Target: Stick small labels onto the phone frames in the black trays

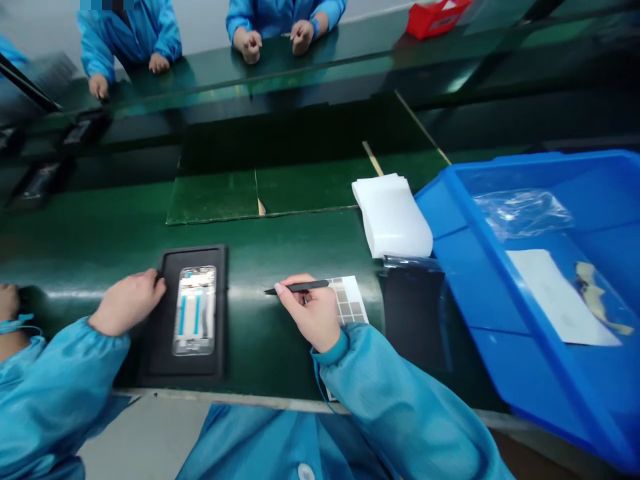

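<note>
My left hand has its fingers curled at the left edge of a black foam tray, gripping it there. Inside the tray lies a phone frame with two blue strips along it. In my right hand is a pair of slim black tweezers, pinched between thumb and fingers, with the points facing left above the green bench. Partly under this hand rests a white sheet of grey-brown square stickers; the hand and sleeve cover much of it.
A blue bin at the right holds a clear bag and white paper. Near it lie a stack of white sheets and a black sheet. A green board lies beyond. Co-workers sit opposite; another person's hand shows at left.
</note>
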`<state>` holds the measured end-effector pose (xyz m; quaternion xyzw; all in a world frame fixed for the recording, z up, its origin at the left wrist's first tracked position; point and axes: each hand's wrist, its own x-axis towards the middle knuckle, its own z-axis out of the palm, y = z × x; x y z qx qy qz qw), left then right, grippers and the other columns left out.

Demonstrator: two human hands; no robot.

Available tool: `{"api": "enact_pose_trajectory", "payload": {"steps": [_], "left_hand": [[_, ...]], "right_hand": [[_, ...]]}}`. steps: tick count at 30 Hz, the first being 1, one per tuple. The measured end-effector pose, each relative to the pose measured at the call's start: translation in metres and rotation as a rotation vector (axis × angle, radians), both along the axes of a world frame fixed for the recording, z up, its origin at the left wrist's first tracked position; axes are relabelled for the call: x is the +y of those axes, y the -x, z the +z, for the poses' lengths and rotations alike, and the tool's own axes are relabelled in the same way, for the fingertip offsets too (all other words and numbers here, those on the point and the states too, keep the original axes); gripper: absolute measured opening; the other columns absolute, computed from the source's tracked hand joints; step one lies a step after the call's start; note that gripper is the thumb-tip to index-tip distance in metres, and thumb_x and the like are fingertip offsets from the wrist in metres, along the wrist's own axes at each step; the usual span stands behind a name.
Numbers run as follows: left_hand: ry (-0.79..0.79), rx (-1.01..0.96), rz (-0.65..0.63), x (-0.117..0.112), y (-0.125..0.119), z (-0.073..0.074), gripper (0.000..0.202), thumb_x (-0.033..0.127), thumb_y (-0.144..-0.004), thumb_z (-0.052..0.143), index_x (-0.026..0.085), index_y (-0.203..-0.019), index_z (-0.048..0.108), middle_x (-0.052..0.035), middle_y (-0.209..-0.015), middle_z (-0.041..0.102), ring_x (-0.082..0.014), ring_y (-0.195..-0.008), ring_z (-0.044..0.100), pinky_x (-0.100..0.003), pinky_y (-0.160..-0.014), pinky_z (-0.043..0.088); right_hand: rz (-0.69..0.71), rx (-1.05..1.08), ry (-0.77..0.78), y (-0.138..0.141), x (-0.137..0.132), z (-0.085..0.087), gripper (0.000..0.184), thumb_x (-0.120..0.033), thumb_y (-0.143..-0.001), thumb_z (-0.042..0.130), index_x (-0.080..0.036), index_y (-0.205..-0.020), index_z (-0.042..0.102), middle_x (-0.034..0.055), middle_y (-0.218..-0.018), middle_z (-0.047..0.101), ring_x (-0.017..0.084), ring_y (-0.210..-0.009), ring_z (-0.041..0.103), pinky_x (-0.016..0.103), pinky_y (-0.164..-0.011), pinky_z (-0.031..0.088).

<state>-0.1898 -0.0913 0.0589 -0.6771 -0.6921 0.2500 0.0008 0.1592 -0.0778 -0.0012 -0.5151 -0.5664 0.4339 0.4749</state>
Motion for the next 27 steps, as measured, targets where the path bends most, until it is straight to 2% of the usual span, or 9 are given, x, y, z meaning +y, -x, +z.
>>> {"api": "enact_pose_trajectory", "payload": {"steps": [3,6,14,17,20,21,22,24,27], "left_hand": [[-0.183,0.257,0.011,0.004,0.048,0.030,0.033,0.033,-0.097,0.035,0.013,-0.084,0.056,-0.0161,-0.084,0.065,-0.0312,-0.075,0.065,-0.033,-0.060,0.038],[-0.476,0.340,-0.051,0.014,0.035,0.053,0.035,0.039,-0.098,0.037,0.013,-0.084,0.055,-0.0140,-0.082,0.062,-0.0303,-0.072,0.062,-0.031,-0.057,0.034],[-0.433,-0.481,-0.266,0.043,-0.182,0.026,0.026,0.030,-0.098,0.044,0.020,-0.078,0.057,-0.0042,-0.071,0.064,-0.0191,-0.064,0.063,-0.031,-0.055,0.037],[-0.385,-0.609,-0.498,0.032,-0.219,0.042,0.038,0.035,-0.104,0.033,0.021,-0.084,0.063,-0.0051,-0.066,0.061,-0.0153,-0.059,0.060,-0.031,-0.051,0.037],[-0.363,-0.607,-0.762,0.008,-0.171,0.061,0.050,0.038,-0.107,0.022,0.020,-0.104,0.069,-0.0107,-0.084,0.064,-0.0141,-0.071,0.062,-0.034,-0.055,0.039],[-0.373,-0.597,-0.785,0.000,-0.138,0.060,0.047,0.032,-0.107,0.025,0.006,-0.115,0.064,-0.0115,-0.086,0.061,-0.0135,-0.072,0.062,-0.035,-0.058,0.037],[-0.387,-0.587,-0.787,-0.008,-0.100,0.053,0.037,0.038,-0.102,0.037,0.025,-0.118,0.068,-0.0099,-0.083,0.064,-0.0164,-0.068,0.060,-0.035,-0.050,0.042],[-0.407,-0.686,-0.774,-0.020,-0.024,0.019,0.048,0.029,-0.091,0.055,0.045,-0.136,0.054,-0.0042,-0.077,0.063,-0.0193,-0.068,0.061,-0.034,-0.046,0.047],[-0.354,-0.861,-0.395,-0.029,0.063,-0.045,0.059,0.023,-0.091,0.042,0.043,-0.146,0.043,-0.0031,-0.080,0.065,-0.0179,-0.067,0.066,-0.029,-0.049,0.050]], "right_hand": [[0.018,-0.005,-0.004,0.001,0.001,-0.002,0.017,-0.034,-0.084,0.068,-0.018,-0.082,0.070,-0.0036,-0.055,0.054,0.011,-0.048,0.046,0.024,-0.048,0.037],[0.021,-0.007,-0.005,0.003,0.002,-0.001,0.019,-0.035,-0.084,0.068,-0.017,-0.079,0.070,-0.0036,-0.054,0.053,0.011,-0.048,0.046,0.024,-0.047,0.037],[-0.128,0.048,-0.078,-0.016,0.017,0.014,0.030,-0.047,-0.084,0.070,-0.016,-0.082,0.070,0.0060,-0.075,0.070,0.019,-0.063,0.063,0.029,-0.056,0.050],[-0.179,0.079,-0.060,-0.031,0.038,0.019,0.035,-0.052,-0.081,0.073,-0.016,-0.082,0.070,0.0080,-0.077,0.071,0.023,-0.066,0.066,0.032,-0.060,0.053],[-0.135,0.087,-0.054,-0.038,0.059,0.017,0.038,-0.055,-0.077,0.075,-0.017,-0.078,0.071,0.0088,-0.073,0.071,0.025,-0.065,0.066,0.034,-0.059,0.053],[-0.121,0.078,-0.065,-0.038,0.064,0.014,0.040,-0.057,-0.077,0.075,-0.017,-0.077,0.071,0.0091,-0.073,0.071,0.025,-0.065,0.066,0.034,-0.060,0.054],[-0.114,0.063,-0.080,-0.037,0.068,0.010,0.043,-0.059,-0.077,0.073,-0.017,-0.076,0.071,0.0093,-0.073,0.071,0.025,-0.065,0.066,0.034,-0.060,0.054],[-0.098,0.027,-0.099,-0.034,0.073,-0.001,0.048,-0.063,-0.076,0.071,-0.015,-0.075,0.072,0.0084,-0.070,0.070,0.024,-0.061,0.064,0.034,-0.057,0.053],[-0.079,-0.009,-0.106,-0.030,0.072,-0.015,0.047,-0.063,-0.077,0.069,-0.016,-0.074,0.072,0.0055,-0.067,0.068,0.021,-0.055,0.060,0.030,-0.051,0.049]]}}
